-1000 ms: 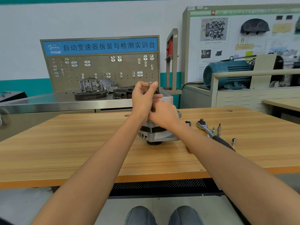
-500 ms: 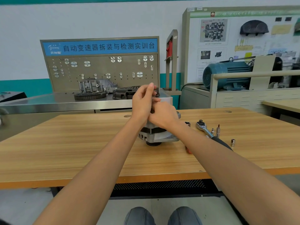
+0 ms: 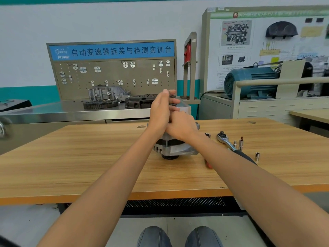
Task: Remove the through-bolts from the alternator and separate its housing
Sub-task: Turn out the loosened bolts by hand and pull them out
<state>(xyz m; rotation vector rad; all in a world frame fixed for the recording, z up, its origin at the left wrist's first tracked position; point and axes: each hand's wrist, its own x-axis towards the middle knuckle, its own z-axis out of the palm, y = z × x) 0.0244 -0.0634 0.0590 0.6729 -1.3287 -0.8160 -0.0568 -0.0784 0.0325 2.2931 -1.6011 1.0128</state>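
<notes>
1. Silvery cast aluminium: the alternator stands on the wooden table, directly beneath both hands.
2. The left hand is raised above the right hand, fingers fairly straight. What they pinch, if anything, I cannot tell.
3. The right hand is curled over the housing top, apparently bracing it; its grip is hidden.
4. Best approach, I'd say: draw any loosened bolt straight up, not tilted, while the lower hand keeps the body steady.
5. Just right of that grip lies the ratchet, with sockets nearby.
</notes>
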